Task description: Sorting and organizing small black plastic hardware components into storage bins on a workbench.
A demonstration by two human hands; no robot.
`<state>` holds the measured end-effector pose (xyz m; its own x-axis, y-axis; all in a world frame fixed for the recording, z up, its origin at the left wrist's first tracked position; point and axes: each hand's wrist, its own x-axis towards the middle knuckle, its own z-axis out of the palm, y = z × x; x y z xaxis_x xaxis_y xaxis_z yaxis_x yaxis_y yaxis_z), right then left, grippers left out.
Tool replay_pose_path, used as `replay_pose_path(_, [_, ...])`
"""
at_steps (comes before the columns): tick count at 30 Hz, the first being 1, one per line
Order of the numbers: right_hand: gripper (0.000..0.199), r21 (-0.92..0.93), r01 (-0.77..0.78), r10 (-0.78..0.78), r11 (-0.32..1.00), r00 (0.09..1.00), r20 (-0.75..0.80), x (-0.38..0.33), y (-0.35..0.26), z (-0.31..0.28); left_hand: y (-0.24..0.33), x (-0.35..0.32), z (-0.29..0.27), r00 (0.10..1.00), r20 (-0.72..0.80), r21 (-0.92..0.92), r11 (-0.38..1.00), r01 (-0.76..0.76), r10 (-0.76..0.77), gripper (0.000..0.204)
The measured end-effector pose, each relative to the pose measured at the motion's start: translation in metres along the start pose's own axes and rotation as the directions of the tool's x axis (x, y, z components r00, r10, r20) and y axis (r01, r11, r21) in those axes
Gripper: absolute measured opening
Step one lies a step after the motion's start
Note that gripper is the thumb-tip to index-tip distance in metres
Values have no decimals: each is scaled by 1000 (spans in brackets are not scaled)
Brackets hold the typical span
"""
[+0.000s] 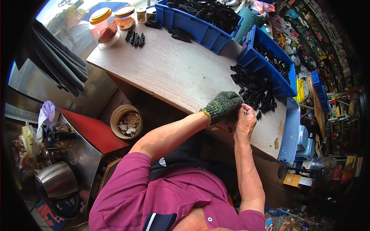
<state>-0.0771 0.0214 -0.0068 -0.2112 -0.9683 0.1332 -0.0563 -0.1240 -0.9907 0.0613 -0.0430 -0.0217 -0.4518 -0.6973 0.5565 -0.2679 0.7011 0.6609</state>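
Note:
My left hand [223, 106] wears a dark green knitted glove and is closed at the near edge of the wooden table [173, 73]. My bare right hand [244, 121] presses against it, fingers curled around the glove's fingertips. Whatever lies between the two hands is hidden. Just beyond them a pile of small black plastic parts [254, 90] lies on the tabletop.
Two blue bins [200, 29] [269, 63] of black parts stand at the table's far side. Two lidded jars [104, 27] and a few black parts [135, 38] sit at the left end. A round waste bucket [126, 122], a red surface and kettles [56, 181] are lower left.

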Motion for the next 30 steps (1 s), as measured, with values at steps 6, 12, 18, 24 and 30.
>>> replay_pose_path(6, [31,-29,-21,18,999,994,-111,7,-6,12,22,-1,-31,997,11,78,994,-75,74,31])
replay_pose_path(12, [28,52,-3,10,999,992,-128,9,3,9,36,-7,-20,808,209,-796,383,468,-551,25])
replay_pose_path(18, [23,49,75,-72,996,996,-59,3,1,6,32,-4,-19,714,217,-801,296,519,-665,21])
replay_pose_path(24, [28,-21,-30,30,999,1000,-3,3,-2,4,17,4,-32,981,172,182,982,57,-89,14])
replay_pose_path(30, [27,-43,-55,53,998,998,-38,2,-5,4,-6,-9,-33,886,-260,-234,915,329,-385,42])
